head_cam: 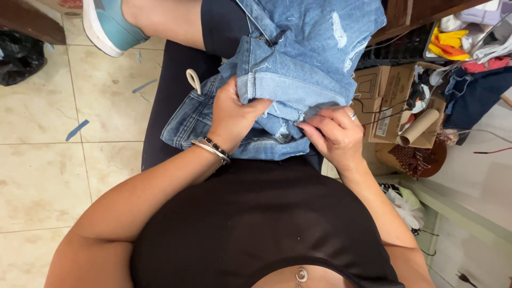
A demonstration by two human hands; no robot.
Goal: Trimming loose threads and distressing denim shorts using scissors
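A pair of light blue jeans point(298, 58) lies across the person's lap, spreading from the near middle of the scene up to the far edge, with torn, frayed patches on the far part. The left hand point(234, 114) grips a folded hem of the jeans, fingers curled over the fabric and thumb pressed on top. 2 bracelets point(212, 149) sit on that wrist. The right hand point(333, 133), just right of the left one, has its fingertips pressed together, pinching a frayed bit of the jeans at the fold; whether it also holds something small between them cannot be told. A ring point(352, 116) shows on 1 of its fingers. The 2 hands are near each other, with a gathered ridge of denim between them.

To the right, a cardboard box point(394, 96) stands on the floor, a paper tube point(418, 128) lying against it. Farther right lie piled clothes point(469, 48) in yellow, red and dark blue. At the far left, a foot in a teal shoe point(109, 26) is raised above the tiled floor point(42, 160).
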